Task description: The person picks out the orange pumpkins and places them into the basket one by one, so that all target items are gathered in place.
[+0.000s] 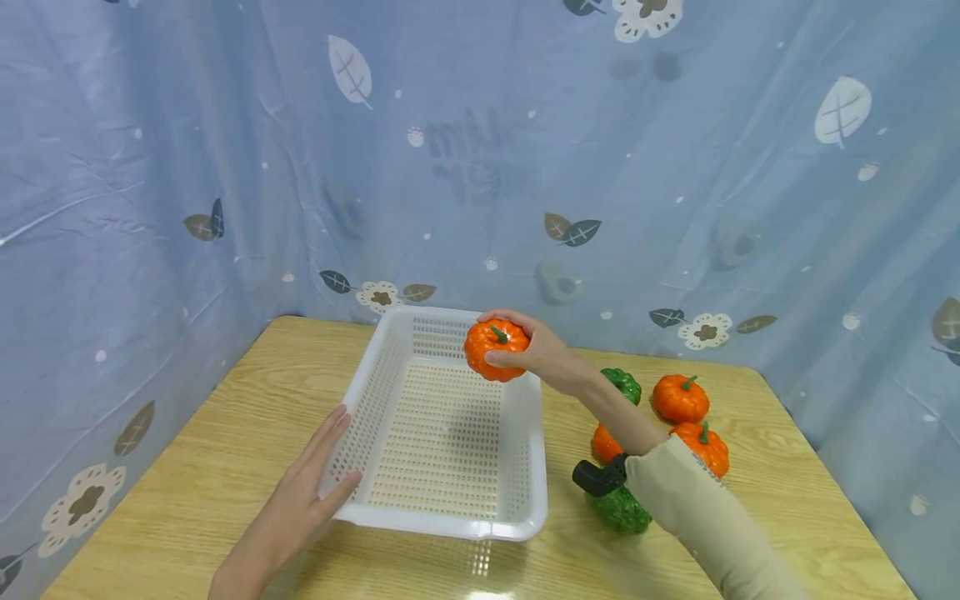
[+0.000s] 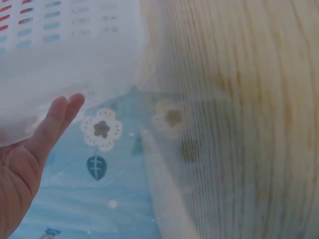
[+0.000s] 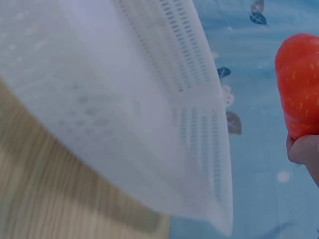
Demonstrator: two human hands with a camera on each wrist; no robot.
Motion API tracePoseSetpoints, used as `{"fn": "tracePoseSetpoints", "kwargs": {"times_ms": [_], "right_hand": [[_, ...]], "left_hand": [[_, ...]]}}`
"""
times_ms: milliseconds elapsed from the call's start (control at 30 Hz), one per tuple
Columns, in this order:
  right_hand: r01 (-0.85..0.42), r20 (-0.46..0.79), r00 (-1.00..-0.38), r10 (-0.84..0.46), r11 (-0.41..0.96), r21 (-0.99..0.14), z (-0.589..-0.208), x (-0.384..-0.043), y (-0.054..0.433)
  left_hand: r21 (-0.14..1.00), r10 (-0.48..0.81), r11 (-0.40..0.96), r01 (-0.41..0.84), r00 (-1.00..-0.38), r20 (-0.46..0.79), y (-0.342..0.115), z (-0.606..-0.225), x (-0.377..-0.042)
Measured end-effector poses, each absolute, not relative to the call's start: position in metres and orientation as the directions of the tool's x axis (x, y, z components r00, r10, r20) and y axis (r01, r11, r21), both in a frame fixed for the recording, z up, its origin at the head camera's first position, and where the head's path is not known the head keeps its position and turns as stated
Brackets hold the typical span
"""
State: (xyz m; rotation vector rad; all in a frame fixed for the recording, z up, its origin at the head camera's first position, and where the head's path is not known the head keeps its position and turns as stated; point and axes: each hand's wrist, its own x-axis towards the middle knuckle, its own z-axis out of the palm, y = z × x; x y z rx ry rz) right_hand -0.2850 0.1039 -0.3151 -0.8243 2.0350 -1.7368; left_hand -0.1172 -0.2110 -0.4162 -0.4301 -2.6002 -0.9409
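An orange toy pumpkin [image 1: 496,351] with a green stem is gripped by my right hand [image 1: 542,357], thumb on the near side and fingers round the back. It is held over the far right part of a white plastic basket [image 1: 543,467], whose perforated floor shows beneath. In the right wrist view the pumpkin [image 3: 301,84] appears at the right edge, beside the basket wall [image 3: 149,164]. My left hand [image 1: 303,483] rests with straight fingers along the basket's left rim; in the left wrist view its fingers [image 2: 52,119] lie against the white side.
Right of the basket, partly behind my right forearm, are two orange pumpkins [image 1: 681,398] [image 1: 708,450], part of another orange one [image 1: 605,444], and green pumpkins [image 1: 621,385] [image 1: 622,510]. Blue patterned curtains [image 1: 480,167] surround the wooden table [image 1: 217,467].
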Motion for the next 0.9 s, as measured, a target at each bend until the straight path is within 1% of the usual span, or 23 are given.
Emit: {"fn": "tracePoseSetpoints", "kwargs": {"times_ms": [300,600,767,900], "right_hand": [[-0.215,0.130,-0.729,-0.672,0.045,-0.976,-0.310,-0.307,0.059],[-0.196,0.166,-0.662,-0.731,-0.046,-0.980,-0.316,-0.332,0.023],[-0.159,0.176,-0.664,-0.726,-0.093,-0.983,-0.327,-0.342,0.006],[-0.151,0.171,-0.689,-0.704,-0.090,-0.984,-0.339,-0.348,-0.001]], "left_hand": [[0.565,0.161,0.726,0.393,-0.895,0.416,-0.209,-0.417,-0.118],[0.539,0.153,0.752,0.379,-0.896,0.416,-0.208,-0.417,-0.118],[0.541,0.156,0.749,0.382,-0.896,0.416,-0.209,-0.416,-0.117],[0.540,0.152,0.749,0.383,-0.894,0.422,-0.208,-0.417,-0.116]]}}
